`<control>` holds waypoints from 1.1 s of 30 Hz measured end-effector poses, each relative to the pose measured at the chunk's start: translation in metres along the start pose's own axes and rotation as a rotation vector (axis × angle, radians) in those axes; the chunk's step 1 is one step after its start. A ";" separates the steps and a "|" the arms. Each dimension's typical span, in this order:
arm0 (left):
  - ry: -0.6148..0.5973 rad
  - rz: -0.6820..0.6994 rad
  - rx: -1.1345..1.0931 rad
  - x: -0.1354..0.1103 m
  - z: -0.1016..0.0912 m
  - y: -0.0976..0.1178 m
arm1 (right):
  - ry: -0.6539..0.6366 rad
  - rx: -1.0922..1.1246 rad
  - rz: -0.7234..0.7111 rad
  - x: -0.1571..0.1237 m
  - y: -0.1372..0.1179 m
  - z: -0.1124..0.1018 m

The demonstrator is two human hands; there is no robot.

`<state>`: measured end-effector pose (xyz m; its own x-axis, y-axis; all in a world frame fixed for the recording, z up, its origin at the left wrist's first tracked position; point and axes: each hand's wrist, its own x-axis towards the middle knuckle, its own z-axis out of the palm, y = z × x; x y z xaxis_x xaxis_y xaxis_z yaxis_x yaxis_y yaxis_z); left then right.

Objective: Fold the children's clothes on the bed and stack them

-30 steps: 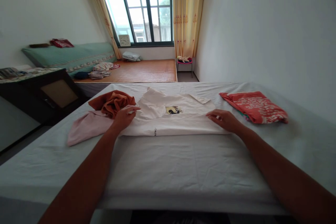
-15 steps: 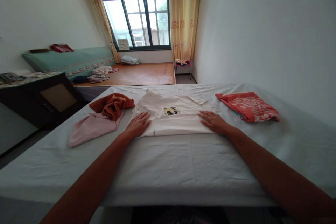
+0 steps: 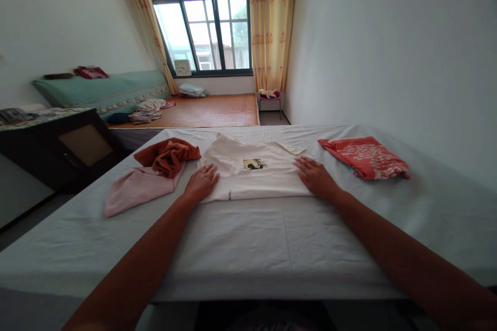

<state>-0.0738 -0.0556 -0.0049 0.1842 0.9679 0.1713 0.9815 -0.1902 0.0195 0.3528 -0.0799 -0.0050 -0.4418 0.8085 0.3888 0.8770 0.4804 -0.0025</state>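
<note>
A white T-shirt with a small printed picture lies partly folded on the bed, its lower part turned up. My left hand rests flat and open on the shirt's left edge. My right hand lies flat and open on its right edge. Both palms press the cloth down, fingers stretched forward.
A crumpled rust-orange garment sits on a pink garment to the left. A folded red printed garment lies at the right. The bed has a pale sheet. A dark cabinet stands left; a wall runs along the right.
My left hand left the shirt's upper left part and came down flat on its left edge. My right hand slid slightly up the right edge. The fold has narrowed.
</note>
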 end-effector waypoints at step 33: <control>-0.004 0.016 -0.064 0.005 0.002 -0.013 | -0.118 -0.012 0.248 0.003 0.067 0.033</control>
<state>-0.0852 -0.0481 -0.0063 0.1997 0.9653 0.1684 0.9733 -0.2153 0.0798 0.4043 -0.0339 -0.0339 -0.2313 0.9353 0.2677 0.9631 0.2591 -0.0730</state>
